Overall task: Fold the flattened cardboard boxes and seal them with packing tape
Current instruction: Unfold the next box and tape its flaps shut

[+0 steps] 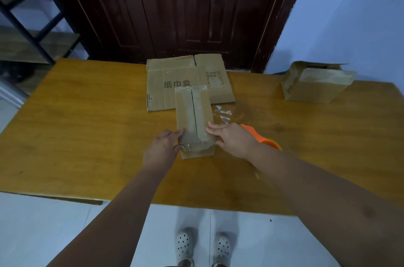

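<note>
A small folded cardboard box (193, 118) stands in the middle of the wooden table (87, 135), with clear tape over its top seam and down its near end. My left hand (160, 149) presses the tape at the box's near left corner with thumb and fingers. My right hand (230, 137) rests its straight fingers on the box's near right edge. Behind the box lies a flattened cardboard box (166, 83) with printed characters. An orange tape dispenser (265, 138) lies just behind my right wrist, partly hidden.
An assembled cardboard box (314, 85) with a loose top flap sits at the table's far right. A scrap of clear tape (223, 114) lies on the table right of the small box. A dark door stands behind the table and a metal shelf at the far left.
</note>
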